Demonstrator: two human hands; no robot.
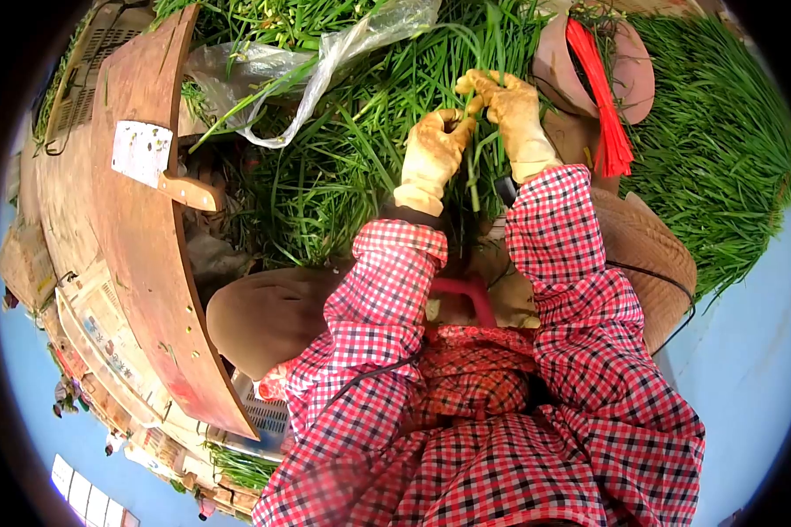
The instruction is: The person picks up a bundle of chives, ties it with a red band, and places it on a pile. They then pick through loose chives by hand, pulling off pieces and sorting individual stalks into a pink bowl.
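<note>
The left hand point(432, 158) is pinching thin green stalks point(474, 176) over the leafy pile point(343, 167); the right hand point(516, 110) is curling alongside, its grip indeterminate. The stalks are probably behaving as light, flexible, easily bruised stock, favouring gentle mid-length holding. Fingers are obscuring the contact point; the upper frame edge is cropping the pile.

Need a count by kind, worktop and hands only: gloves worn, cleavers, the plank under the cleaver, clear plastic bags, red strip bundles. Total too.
Left glove and right glove: 2
Cleaver: 1
Plank: 1
Plastic bag: 1
Red bundle: 1
Total: 6
</note>
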